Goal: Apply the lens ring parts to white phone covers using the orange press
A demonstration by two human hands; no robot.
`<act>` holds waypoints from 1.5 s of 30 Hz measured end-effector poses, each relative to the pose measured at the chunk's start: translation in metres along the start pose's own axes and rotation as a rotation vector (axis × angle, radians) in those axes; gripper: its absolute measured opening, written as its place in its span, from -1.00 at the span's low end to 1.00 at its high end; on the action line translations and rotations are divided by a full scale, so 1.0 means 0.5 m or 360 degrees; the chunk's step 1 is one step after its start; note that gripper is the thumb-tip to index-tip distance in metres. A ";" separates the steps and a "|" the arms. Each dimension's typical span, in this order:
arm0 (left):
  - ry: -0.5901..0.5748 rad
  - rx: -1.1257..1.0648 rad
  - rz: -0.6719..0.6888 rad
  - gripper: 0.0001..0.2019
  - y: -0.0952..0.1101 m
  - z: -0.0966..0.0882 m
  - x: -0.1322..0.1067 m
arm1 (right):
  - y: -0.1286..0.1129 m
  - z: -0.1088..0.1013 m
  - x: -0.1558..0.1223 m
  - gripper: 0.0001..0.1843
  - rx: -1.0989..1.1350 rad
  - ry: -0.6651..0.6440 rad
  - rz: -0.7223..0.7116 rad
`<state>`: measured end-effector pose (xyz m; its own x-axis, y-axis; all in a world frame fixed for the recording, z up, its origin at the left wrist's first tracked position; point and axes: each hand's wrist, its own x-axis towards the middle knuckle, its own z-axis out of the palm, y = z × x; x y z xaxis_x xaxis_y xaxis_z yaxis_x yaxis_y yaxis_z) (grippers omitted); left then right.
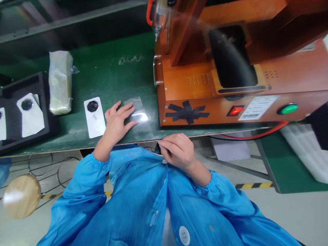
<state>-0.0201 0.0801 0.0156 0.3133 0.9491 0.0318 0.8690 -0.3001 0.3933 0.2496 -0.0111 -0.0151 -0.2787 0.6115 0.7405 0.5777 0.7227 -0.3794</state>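
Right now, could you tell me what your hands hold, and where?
Left hand rests flat on the film, gripping nothing; right hand pinches an unidentifiable dark thing.

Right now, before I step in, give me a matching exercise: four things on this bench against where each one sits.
Things:
1. white phone cover
2. wrapped bundle
3. green button
4. clear film

Places:
A. on the front of the orange machine
B. under the fingertips of the left hand
C. flat on the table, just left of the left hand
D. beside the black tray, further back

Pairs: 1-C, 2-D, 3-A, 4-B
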 end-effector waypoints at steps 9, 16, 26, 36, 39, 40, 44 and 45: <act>0.0129 -0.0304 -0.0011 -0.61 -0.014 0.000 -0.034 | -0.025 0.083 0.165 -0.49 -0.0006 -0.0606 0.0420; 0.0218 -0.0501 -0.0077 -0.79 -0.021 -0.007 -0.024 | 0.022 0.122 0.258 -0.61 -0.0068 -0.1123 0.0388; 0.0299 -0.0573 -0.0075 -0.94 -0.036 0.015 -0.003 | 0.036 0.136 0.262 -0.78 -0.0018 -0.1102 0.0390; 0.0091 -0.0289 0.0012 -0.55 -0.017 0.006 -0.008 | 0.021 0.096 0.281 -0.81 -0.0054 -0.0937 0.0326; -0.0017 -0.0170 0.0048 -0.21 -0.018 0.003 0.008 | 0.002 0.048 0.298 -0.85 -0.0064 -0.0705 0.0367; -0.0057 -0.0164 0.0062 -0.14 -0.022 0.000 0.015 | 0.001 0.034 0.304 -0.86 -0.0073 -0.0651 0.0389; -0.0169 -0.0269 0.0100 0.01 -0.042 -0.026 0.028 | 0.029 0.005 0.325 -0.88 -0.0112 -0.0723 0.0354; -0.0129 -0.0308 0.0087 0.02 -0.043 -0.037 0.023 | 0.039 0.005 0.327 -0.87 -0.0110 -0.0764 0.0324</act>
<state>-0.0426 0.0991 0.0245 0.3947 0.9187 -0.0129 0.7624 -0.3197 0.5626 0.2132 0.1039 0.0973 -0.4665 0.8277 0.3120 0.7016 0.5610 -0.4393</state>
